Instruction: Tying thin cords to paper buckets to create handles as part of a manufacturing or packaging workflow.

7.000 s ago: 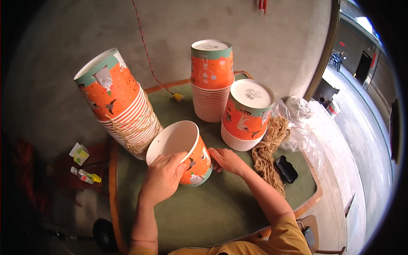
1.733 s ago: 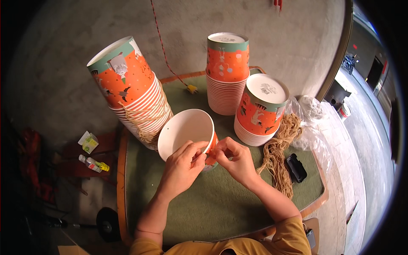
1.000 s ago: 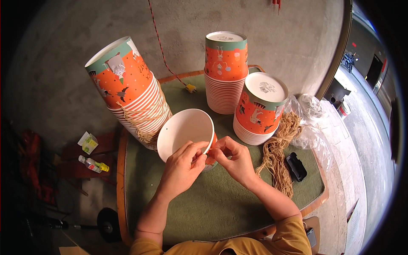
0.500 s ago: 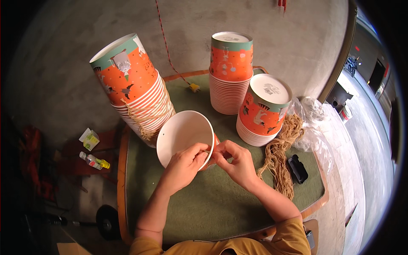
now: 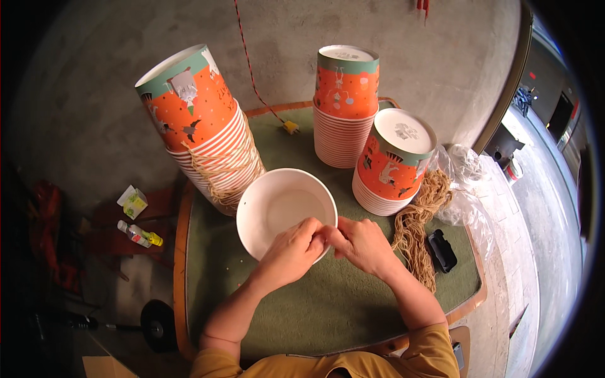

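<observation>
A white-lined paper bucket (image 5: 277, 201) stands mouth up on the green table, tipped slightly toward me. A small dark hole shows near its left rim. My left hand (image 5: 291, 252) reaches across the near right rim, its fingers closed on the bucket's edge. Just outside that rim, my right hand (image 5: 362, 244) is closed in a pinch, its fingertips meeting those of the left. What lies between the right fingertips is hidden. To the right of my right hand lies a hank of tan twine (image 5: 419, 233).
Upside-down stacks of orange paper buckets stand behind: a leaning twine-wrapped stack (image 5: 195, 113), a back stack (image 5: 345, 94) and a shorter stack (image 5: 391, 167). A black case (image 5: 442, 250) and clear plastic bag (image 5: 463, 189) lie right. A yellow plug (image 5: 290, 127) rests at the table's back.
The bucket has tilted back more upright and shifted right, so its bottom inside now shows. Both hands have moved slightly right and down with its rim, fingertips still together.
</observation>
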`<state>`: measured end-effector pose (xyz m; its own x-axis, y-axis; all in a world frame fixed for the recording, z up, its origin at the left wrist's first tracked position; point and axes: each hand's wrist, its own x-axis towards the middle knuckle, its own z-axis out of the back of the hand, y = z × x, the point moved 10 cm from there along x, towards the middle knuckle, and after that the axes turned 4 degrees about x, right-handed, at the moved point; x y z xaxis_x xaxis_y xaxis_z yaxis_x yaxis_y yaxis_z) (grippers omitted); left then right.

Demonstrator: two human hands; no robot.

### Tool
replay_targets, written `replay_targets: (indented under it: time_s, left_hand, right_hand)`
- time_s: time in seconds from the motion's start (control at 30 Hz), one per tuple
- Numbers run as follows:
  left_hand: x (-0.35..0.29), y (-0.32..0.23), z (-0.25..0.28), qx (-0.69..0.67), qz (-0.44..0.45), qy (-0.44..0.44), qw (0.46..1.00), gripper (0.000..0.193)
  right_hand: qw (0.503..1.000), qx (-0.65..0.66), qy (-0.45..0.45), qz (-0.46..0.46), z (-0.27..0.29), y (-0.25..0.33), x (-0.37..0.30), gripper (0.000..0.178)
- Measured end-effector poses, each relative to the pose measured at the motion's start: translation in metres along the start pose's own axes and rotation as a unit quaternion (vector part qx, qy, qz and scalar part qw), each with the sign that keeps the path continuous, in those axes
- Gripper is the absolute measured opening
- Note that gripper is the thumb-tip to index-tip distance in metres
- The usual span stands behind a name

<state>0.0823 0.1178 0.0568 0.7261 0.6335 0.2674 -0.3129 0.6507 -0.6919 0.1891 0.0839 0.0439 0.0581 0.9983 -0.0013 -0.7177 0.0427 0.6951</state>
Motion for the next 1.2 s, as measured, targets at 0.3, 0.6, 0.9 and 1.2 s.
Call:
replay_targets:
  time_s: [0.3, 0.6, 0.9, 1.2]
  left_hand:
    - [0.003, 0.019, 0.007, -0.085, 0.017, -0.038, 0.995, 0.009]
    - [0.001, 0.020, -0.026, -0.228, 0.077, -0.040, 0.970, 0.010]
    - [-0.005, 0.017, -0.029, -0.133, 0.060, -0.027, 0.989, 0.010]
    - [-0.022, 0.087, -0.083, -0.374, 0.155, -0.060, 0.912, 0.017]
  right_hand:
    - [0.995, 0.080, 0.058, -0.003, -0.022, -0.014, 0.006, 0.038]
    - [0.967, 0.180, 0.163, -0.081, -0.037, -0.043, 0.010, 0.039]
    - [0.899, 0.344, 0.253, -0.093, -0.065, -0.059, 0.011, 0.033]
    - [0.905, 0.272, 0.304, -0.123, -0.096, -0.093, 0.018, 0.036]
